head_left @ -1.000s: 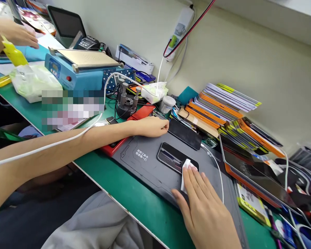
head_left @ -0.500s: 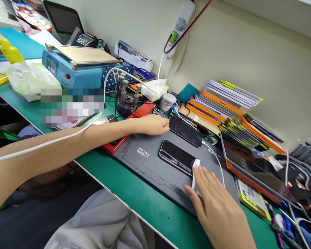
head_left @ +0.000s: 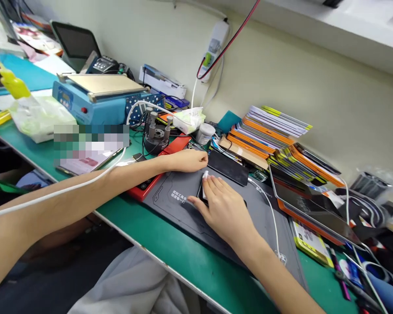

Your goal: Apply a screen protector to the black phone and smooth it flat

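Note:
My right hand point(head_left: 227, 209) lies flat over a black phone point(head_left: 201, 192) on a dark grey work mat point(head_left: 173, 213). Under its fingertips is a folded white wipe point(head_left: 205, 175), pressed on the phone's left end; most of that phone is hidden by the hand. My left hand point(head_left: 191, 160) is closed in a fist above the mat's back left part, and what it may hold is hidden. Close to its knuckles lies a second dark phone point(head_left: 229, 168), with a white cable point(head_left: 271, 209) at its right end. A red device point(head_left: 142, 189) lies beneath the left forearm.
Behind the mat stand a black round screwdriver stand point(head_left: 156, 141), a white jar point(head_left: 205, 133) and stacked flat boxes point(head_left: 265, 131). A blue heating-plate machine point(head_left: 94, 107) and a tissue pack point(head_left: 42, 117) are at left. Tablets point(head_left: 314, 209) lean at right; a white cord crosses the left arm.
My right hand has slid the wipe leftward along the phone to its left end, now covering most of the screen. The left hand stays closed in about the same place; the view has shifted slightly.

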`<state>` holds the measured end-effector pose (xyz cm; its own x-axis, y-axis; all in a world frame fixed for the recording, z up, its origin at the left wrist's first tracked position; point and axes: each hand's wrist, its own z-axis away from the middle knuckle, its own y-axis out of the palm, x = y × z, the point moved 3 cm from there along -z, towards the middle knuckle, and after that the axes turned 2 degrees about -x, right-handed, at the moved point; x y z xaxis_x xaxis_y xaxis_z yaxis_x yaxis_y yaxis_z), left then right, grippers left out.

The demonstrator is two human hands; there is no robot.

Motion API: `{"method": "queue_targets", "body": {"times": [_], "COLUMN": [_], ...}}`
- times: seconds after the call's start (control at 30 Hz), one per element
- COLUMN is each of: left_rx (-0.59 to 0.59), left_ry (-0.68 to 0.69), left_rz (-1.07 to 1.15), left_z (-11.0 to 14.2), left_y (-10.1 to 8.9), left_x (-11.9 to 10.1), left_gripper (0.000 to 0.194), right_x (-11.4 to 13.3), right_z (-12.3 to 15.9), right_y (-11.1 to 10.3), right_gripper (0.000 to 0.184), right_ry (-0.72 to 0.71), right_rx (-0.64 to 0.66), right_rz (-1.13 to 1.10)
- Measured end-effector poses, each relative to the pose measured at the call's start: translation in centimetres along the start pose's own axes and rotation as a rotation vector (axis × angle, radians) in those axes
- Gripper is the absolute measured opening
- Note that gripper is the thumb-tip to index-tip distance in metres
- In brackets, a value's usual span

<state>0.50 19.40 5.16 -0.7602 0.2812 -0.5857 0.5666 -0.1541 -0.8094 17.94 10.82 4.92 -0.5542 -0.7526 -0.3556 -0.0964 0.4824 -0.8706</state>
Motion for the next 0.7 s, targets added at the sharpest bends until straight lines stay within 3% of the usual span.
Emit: {"method": "queue_targets", "body": {"times": [0.1, 0.2, 0.3, 0.43, 0.57, 0.7], "left_rx": [0.003, 0.004, -0.004, -0.005, -0.019, -0.028], "left_ry": [-0.003, -0.008, -0.023, -0.030, -0.032, -0.010], "left_rz": [-0.015, 0.001, 0.018, 0.000, -0.030, -0.031], "left_z": [-0.2, 0.0, 0.2, 0.3, 0.2, 0.2], "left_y": [0.1, -0.1, -0.3, -0.3, 0.0, 0.1], "left_x": [0.0, -0.1, -0.3, -0.3, -0.2, 0.0], "left_gripper": [0.032, 0.032, 0.031, 0.024, 0.023, 0.022], "right_x": [-0.3, -1.7, -2.7, -1.0, 1.3, -0.4], "right_z": [-1.0, 0.2, 1.2, 1.0, 1.3, 4.0], "right_y": [0.6, 0.5, 0.2, 0.0, -0.9, -1.9], "right_gripper": [0.065, 0.054, 0.054, 0.062, 0.051, 0.040], "right_ry": [0.005, 0.017, 0.003, -0.023, -0.094, -0.205], "right_rx": [0.002, -0.001, -0.013, -0.024, -0.024, -0.057], "right_rz": [-0.031, -0.045, -0.055, -0.061, -0.030, -0.084]}}
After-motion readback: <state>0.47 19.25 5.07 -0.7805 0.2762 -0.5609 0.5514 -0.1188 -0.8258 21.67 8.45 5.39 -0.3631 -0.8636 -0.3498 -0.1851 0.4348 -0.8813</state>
